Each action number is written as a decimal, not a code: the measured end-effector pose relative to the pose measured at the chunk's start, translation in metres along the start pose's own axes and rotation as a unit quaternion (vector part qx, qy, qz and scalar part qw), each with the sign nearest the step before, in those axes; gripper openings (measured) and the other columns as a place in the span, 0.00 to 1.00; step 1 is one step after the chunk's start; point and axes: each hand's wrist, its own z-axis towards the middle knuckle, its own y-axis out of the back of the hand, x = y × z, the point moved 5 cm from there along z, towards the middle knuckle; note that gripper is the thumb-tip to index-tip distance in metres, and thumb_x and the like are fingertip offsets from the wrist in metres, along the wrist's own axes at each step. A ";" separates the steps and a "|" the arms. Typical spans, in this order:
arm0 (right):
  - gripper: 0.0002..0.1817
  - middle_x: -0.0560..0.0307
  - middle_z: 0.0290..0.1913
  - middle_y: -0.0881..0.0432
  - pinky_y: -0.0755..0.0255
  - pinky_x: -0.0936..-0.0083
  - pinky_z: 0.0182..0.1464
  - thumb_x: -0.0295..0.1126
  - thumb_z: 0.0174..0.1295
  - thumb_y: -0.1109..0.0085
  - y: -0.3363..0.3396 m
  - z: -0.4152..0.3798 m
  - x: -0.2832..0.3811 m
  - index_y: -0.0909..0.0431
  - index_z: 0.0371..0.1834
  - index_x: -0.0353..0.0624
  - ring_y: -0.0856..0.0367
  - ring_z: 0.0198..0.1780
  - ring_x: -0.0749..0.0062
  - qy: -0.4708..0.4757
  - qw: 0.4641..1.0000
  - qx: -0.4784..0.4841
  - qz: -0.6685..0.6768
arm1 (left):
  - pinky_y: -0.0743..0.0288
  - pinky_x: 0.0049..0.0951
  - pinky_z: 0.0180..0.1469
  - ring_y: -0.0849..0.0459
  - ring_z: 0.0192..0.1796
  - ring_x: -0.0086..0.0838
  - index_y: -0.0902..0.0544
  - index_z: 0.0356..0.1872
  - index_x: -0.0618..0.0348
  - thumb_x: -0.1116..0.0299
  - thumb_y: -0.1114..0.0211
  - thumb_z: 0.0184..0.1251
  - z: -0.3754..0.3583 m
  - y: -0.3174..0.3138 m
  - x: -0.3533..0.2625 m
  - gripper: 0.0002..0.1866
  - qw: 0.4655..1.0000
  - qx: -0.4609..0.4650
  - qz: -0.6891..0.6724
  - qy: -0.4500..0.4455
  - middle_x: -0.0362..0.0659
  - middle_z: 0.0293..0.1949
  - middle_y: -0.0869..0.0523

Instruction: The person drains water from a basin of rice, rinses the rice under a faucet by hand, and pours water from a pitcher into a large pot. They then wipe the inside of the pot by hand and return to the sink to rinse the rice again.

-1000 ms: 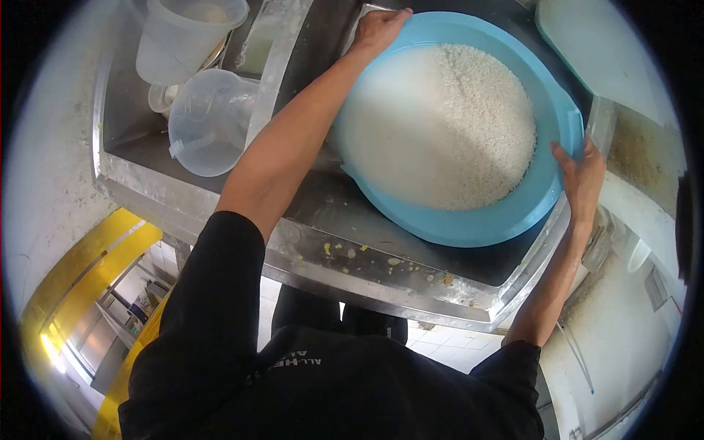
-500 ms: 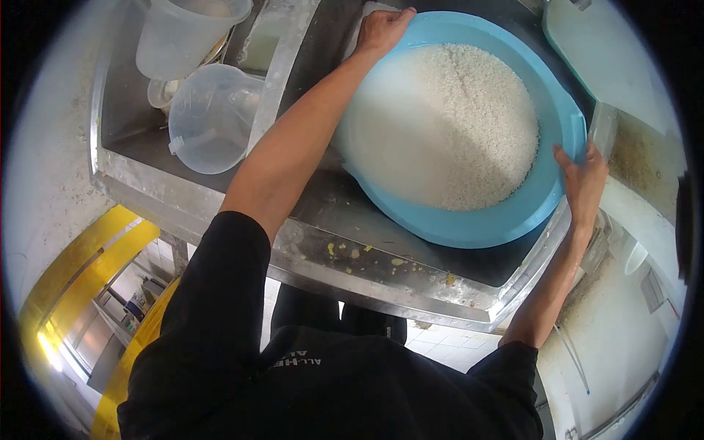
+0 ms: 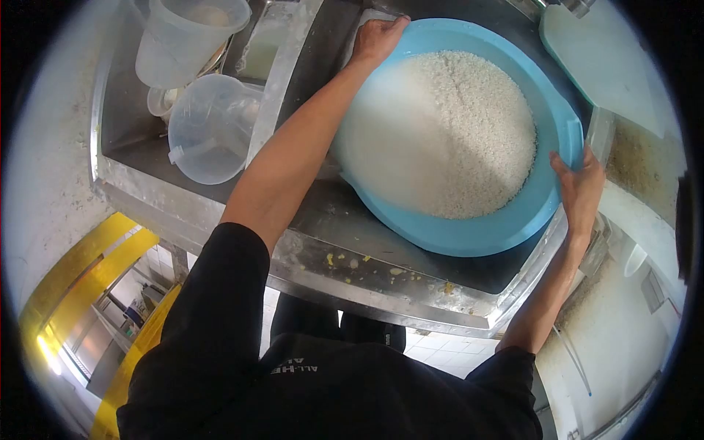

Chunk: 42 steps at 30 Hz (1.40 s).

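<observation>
A wide light-blue basin [image 3: 469,238] sits in the right-hand sink compartment. In it lies white rice [image 3: 488,139], bare on the right side, while cloudy whitish water [image 3: 389,139] covers the left side. The basin looks tilted toward the left. My left hand [image 3: 378,42] grips the rim at the upper left, its fingers closed over the edge. On the right, my right hand [image 3: 581,187] holds the rim by the handle, thumb inside and fingers partly hidden behind the edge.
Left of the metal divider [image 3: 282,81], the other sink compartment holds a clear plastic bucket [image 3: 209,136] on its side and another translucent bucket [image 3: 187,44]. A metal tap [image 3: 578,6] shows at the upper right. The steel front edge [image 3: 381,275] has yellow scraps on it.
The whole scene sits slightly lower in view, with the tap showing more at the top. Both hands keep their hold on the basin, and the rice and water look nearly the same.
</observation>
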 end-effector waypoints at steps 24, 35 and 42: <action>0.20 0.47 0.35 0.14 0.22 0.67 0.43 0.31 0.54 0.32 0.001 -0.005 0.013 0.18 0.50 0.36 0.14 0.33 0.65 -0.024 0.999 0.008 -0.024 | 0.34 0.44 0.63 0.23 0.62 0.46 0.21 0.59 0.61 0.44 0.50 0.72 -0.014 0.011 -0.008 0.30 0.990 0.083 -0.015 0.114 0.53 0.58 0.20; 0.21 0.48 0.35 0.14 0.22 0.67 0.44 0.31 0.54 0.32 0.001 -0.008 0.014 0.18 0.52 0.40 0.14 0.35 0.66 -0.038 0.999 -0.002 -0.024 | 0.31 0.43 0.45 0.25 0.37 0.33 0.24 0.26 0.63 0.48 0.48 0.69 0.001 0.008 0.003 0.24 0.998 0.043 0.001 0.045 0.46 0.30 0.23; 0.21 0.46 0.36 0.14 0.21 0.65 0.44 0.31 0.54 0.32 0.001 -0.010 0.017 0.18 0.52 0.38 0.14 0.35 0.64 -0.045 0.999 -0.001 -0.012 | 0.31 0.42 0.44 0.23 0.36 0.33 0.23 0.25 0.66 0.47 0.48 0.69 0.007 0.008 0.011 0.27 0.999 0.034 0.031 0.027 0.46 0.29 0.21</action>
